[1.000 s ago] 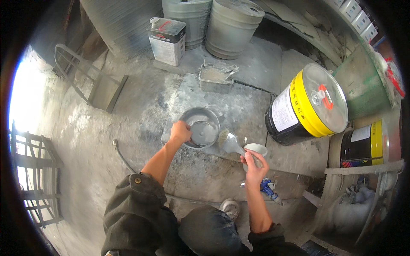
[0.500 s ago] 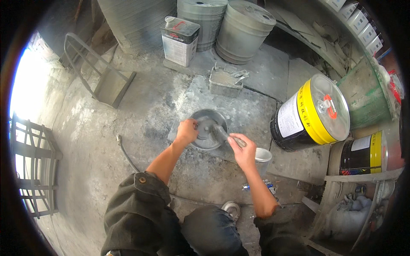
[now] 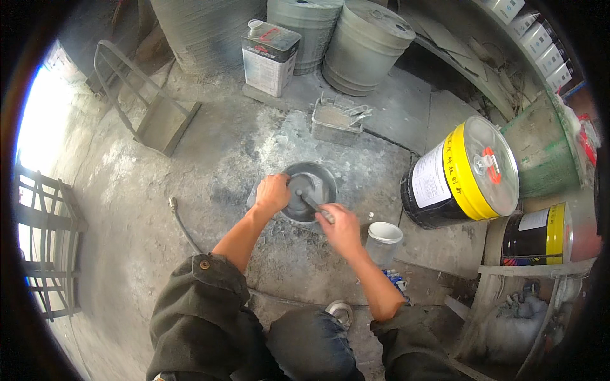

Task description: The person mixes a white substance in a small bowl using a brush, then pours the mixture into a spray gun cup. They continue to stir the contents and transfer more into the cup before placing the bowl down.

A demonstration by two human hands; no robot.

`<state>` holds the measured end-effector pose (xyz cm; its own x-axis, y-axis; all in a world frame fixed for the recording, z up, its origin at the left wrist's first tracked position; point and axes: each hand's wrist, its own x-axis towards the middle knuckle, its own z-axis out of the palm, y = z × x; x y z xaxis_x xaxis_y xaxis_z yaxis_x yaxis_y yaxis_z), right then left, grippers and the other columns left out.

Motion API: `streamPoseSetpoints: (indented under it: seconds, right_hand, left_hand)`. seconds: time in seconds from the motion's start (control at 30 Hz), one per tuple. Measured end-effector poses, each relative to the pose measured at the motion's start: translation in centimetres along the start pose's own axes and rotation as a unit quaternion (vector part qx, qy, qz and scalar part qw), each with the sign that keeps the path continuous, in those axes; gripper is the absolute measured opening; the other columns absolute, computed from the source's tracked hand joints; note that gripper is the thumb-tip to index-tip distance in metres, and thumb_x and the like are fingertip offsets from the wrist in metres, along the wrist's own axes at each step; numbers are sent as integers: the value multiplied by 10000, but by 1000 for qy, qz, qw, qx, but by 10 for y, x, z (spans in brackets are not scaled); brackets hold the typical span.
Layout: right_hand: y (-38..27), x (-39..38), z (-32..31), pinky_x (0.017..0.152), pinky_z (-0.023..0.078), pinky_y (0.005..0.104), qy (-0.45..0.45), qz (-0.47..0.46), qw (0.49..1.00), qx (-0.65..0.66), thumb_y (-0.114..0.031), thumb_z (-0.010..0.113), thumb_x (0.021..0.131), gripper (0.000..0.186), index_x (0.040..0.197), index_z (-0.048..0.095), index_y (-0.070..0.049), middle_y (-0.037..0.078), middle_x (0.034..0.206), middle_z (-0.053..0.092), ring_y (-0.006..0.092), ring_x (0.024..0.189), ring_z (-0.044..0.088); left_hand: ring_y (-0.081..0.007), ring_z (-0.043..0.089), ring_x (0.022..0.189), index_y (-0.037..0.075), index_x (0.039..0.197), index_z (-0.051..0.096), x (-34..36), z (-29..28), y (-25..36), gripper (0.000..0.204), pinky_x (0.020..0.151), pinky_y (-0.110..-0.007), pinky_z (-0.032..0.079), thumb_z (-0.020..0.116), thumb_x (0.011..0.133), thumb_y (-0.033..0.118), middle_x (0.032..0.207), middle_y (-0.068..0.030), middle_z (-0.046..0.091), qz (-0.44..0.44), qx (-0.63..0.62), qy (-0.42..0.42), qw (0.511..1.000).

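Observation:
A round metal bowl (image 3: 323, 181) holding grey liquid sits on the stained concrete floor. My left hand (image 3: 272, 193) has its fingers closed on the bowl's left rim. My right hand (image 3: 340, 225) grips the handle of a paintbrush (image 3: 311, 204), which slants down into the bowl; the bristles are not clearly visible. A pale cup with a white rim (image 3: 383, 244) stands right of my right hand, with a blue spray gun (image 3: 397, 282), partly hidden, below it.
A black-and-yellow drum (image 3: 432, 178) stands at the right, another (image 3: 527, 235) behind a wooden frame. A square tin (image 3: 267, 66), grey drums (image 3: 362, 47) and a tool tray (image 3: 333, 130) are beyond the bowl. A hand truck (image 3: 162, 127), slatted rack (image 3: 51, 241) and hose (image 3: 184, 225) lie leftward.
My right hand has moved left from beside the cup to over the bowl, lowering the brush into it. The cup now shows more. My left hand stays at the rim.

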<state>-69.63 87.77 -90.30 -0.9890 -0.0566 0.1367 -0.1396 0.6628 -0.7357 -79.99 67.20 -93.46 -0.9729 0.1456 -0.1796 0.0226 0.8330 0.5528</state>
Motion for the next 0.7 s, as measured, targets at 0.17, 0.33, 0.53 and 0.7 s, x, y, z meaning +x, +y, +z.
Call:
streamPoseSetpoints:
  seconds: [0.17,0.33,0.53,0.7]
  right_hand:
    - [-8,-6,7,811,552,371,35,-86,993,-70,-134,730,856,192,1035,710,-66,91,1055,701,305,985,674]
    - [5,4,6,742,543,334,22,159,970,185,-156,747,855,211,1032,729,-42,128,981,727,268,865,708]
    - [3,3,-4,743,548,354,-23,-2,997,67,-150,737,856,174,1020,732,-92,101,993,720,290,834,700]
    - [10,-2,4,722,562,376,10,-112,991,-77,-127,707,872,163,1030,690,-92,44,1133,679,279,865,687]
  left_hand:
    - [-445,641,1045,97,1333,559,1,20,-4,511,904,-477,529,633,829,128,1101,-220,677,95,13,38,995]
    - [-435,627,1070,91,1402,465,-9,17,9,674,918,-467,514,715,776,100,1159,-227,661,108,-63,20,992]
    - [-391,652,1043,65,1220,647,5,0,-3,394,893,-454,526,659,826,75,1144,-208,671,20,-19,24,999]
    - [-394,637,1075,61,1337,556,3,11,-5,491,924,-446,513,632,853,101,1155,-205,660,102,34,-4,994]
